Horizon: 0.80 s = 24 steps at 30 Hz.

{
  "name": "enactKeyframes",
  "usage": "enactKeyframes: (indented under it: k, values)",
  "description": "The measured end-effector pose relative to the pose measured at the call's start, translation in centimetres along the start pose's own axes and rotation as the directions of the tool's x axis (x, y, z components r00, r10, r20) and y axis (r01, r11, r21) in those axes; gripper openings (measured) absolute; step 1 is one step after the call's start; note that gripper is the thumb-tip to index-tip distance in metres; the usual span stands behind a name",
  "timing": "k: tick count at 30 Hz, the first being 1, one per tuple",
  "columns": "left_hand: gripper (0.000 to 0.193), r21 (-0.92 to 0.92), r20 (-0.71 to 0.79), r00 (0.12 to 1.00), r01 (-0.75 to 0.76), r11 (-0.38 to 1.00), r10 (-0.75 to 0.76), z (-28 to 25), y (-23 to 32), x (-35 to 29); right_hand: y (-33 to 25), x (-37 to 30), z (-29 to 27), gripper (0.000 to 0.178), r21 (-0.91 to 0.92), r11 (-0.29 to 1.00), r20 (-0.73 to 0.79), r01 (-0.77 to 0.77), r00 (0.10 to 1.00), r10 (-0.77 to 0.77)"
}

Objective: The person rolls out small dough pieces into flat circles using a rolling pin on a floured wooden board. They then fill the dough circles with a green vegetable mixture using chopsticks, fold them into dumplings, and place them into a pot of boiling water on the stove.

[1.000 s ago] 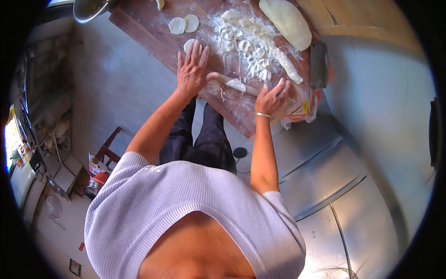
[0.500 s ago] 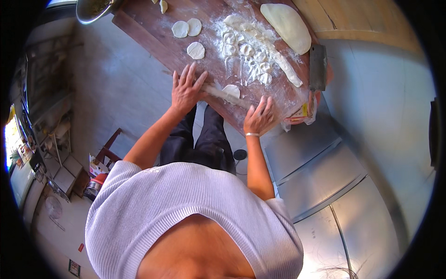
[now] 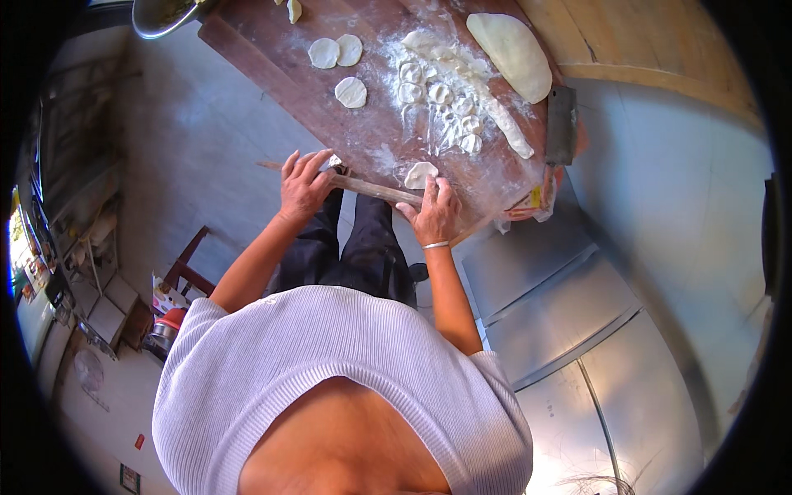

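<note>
A thin wooden rolling pin slants along the near edge of the floury wooden board. My left hand is closed around the pin, whose left end sticks out past the board. At the pin's other end is my right hand, fingers stretched forward and thumb apart. Its fingertips touch the edge of a small dough wrapper that lies on the board with its rim slightly raised. Whether the right palm also touches the pin is hidden.
Flattened dough rounds lie at the board's left. Several floured dough pieces sit by a dough rope. Farther right are a large dough slab and a cleaver. A metal bowl stands far left.
The pin has come off the dough wrapper toward me and left, with my left hand on it. My right hand has moved left from near the pin's end to the wrapper's edge.
</note>
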<state>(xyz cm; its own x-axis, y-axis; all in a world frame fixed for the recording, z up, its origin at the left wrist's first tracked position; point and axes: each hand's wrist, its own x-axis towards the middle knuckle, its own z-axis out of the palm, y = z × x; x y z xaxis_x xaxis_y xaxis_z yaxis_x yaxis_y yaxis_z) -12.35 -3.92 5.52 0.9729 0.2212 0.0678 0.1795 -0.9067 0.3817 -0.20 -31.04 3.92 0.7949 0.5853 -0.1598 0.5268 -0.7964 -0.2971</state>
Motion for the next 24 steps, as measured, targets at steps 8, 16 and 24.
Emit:
enactKeyframes:
  k: [8,16,24]
  values:
    - [0.057,-0.015,0.047,0.982,0.183,0.983,-0.182,3.5,3.8,2.1,5.6,0.2,-1.1,0.070,-0.084,0.989,-0.189,-0.121,0.977,0.103]
    - [0.071,0.055,0.108,0.962,0.248,0.967,-0.253,3.7,5.6,5.5,6.8,3.5,0.3,0.058,-0.037,0.979,-0.296,-0.198,0.938,0.179]
    - [0.028,0.021,0.070,0.992,0.101,0.995,-0.103,4.1,4.6,1.7,4.8,0.0,0.2,0.031,0.211,0.973,-0.121,-0.089,0.986,0.116]
